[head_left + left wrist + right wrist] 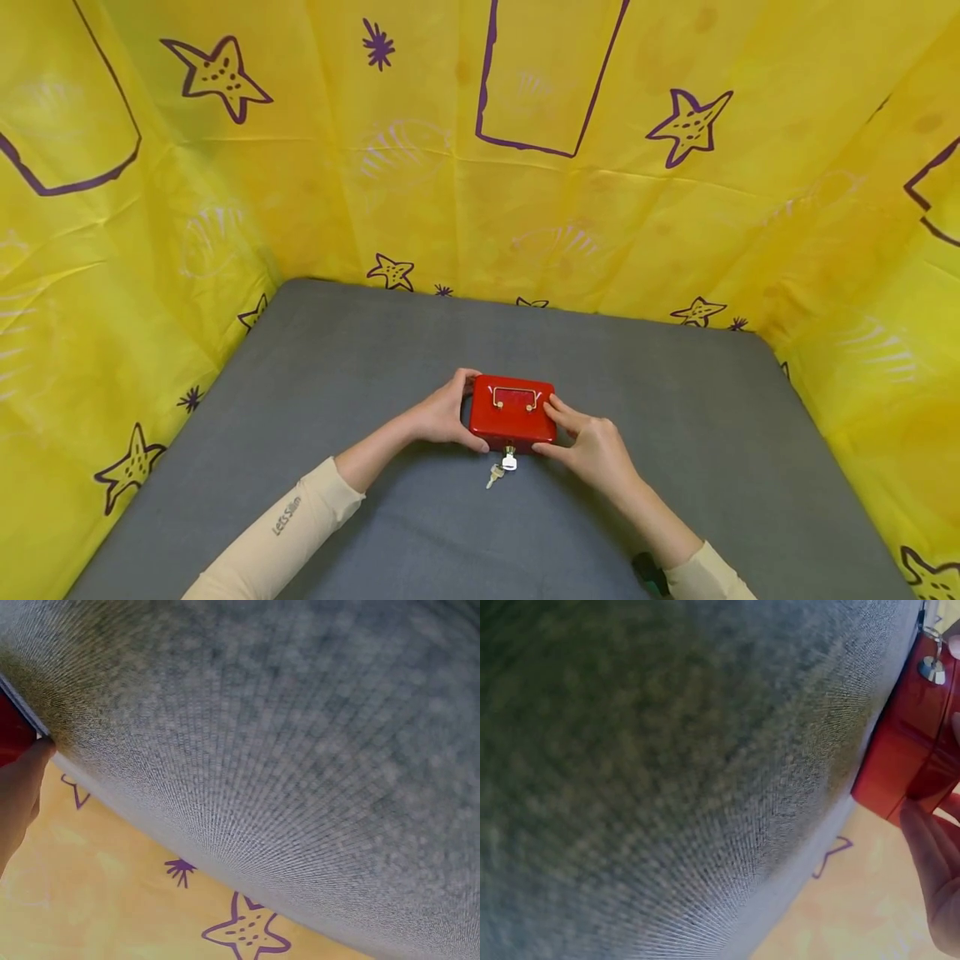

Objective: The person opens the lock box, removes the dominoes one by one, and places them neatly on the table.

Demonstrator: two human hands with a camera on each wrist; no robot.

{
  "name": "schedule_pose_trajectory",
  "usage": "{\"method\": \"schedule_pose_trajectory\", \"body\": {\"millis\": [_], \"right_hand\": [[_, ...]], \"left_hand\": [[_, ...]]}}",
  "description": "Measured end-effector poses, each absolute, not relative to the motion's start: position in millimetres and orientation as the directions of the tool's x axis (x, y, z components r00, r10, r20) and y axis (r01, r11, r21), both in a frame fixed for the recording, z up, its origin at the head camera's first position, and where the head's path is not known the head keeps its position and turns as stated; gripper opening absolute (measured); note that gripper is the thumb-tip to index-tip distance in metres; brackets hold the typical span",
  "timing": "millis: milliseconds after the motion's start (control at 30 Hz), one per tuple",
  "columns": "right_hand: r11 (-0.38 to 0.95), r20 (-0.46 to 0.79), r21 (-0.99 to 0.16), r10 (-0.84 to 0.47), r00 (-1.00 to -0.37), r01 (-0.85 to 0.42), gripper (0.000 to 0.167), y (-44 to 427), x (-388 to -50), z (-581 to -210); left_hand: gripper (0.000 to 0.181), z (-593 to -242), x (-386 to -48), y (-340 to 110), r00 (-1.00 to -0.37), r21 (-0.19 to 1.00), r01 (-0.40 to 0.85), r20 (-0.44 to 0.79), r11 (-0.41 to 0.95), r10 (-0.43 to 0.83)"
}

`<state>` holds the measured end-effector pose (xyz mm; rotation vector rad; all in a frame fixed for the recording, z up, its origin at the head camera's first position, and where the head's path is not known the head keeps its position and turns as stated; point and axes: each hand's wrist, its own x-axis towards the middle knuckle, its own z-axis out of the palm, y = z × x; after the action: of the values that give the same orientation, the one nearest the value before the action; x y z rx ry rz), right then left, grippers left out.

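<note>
A small red metal cash box with a wire handle on its lid sits on the grey surface, lid closed. My left hand grips its left end, thumb at the front and fingers toward the back. From the other side my right hand holds the right end, thumb at the front corner and fingertips along the edge. A key stands in the front lock, and a second key hangs beside it. The right wrist view shows the lock up close; the left wrist view catches only a corner of the box.
A grey cloth-covered table spreads around the box. Yellow fabric walls with purple starfish drawings rise along its back and sides. Something dark green lies by the right sleeve, too little of it showing to name.
</note>
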<state>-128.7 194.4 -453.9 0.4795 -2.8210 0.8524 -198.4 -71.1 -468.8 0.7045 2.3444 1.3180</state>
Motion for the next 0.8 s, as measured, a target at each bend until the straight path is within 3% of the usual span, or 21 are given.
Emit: {"method": "schedule_pose_trajectory", "body": {"millis": [300,433,600,800], "right_hand": [[0.824,0.307,-0.38,-0.317,-0.897,-0.421,0.064,196.7,-126.4,-450.0],[0.802,0.276,-0.417,-0.336,-0.9,-0.428,0.077,196.6,-130.7,-449.7],[0.776,0.145,-0.498,-0.366,-0.919,-0.387,0.103,196.0,-139.0,-452.2],[0.732,0.054,-0.577,-0.408,-0.911,-0.362,0.111,198.1,-148.0,-456.3]], "left_hand": [[0.101,-474.8,-196.7,-70.4,-0.805,0.835,0.277,-0.07,0.476,0.59],[0.103,-475.1,-195.0,-69.6,-0.807,0.806,0.292,-0.082,0.515,0.585],[0.105,-472.3,-193.9,-69.9,-0.815,0.781,0.287,-0.104,0.554,0.57],[0.105,-472.1,-195.4,-72.6,-0.812,0.771,0.3,-0.103,0.562,0.574]]}}
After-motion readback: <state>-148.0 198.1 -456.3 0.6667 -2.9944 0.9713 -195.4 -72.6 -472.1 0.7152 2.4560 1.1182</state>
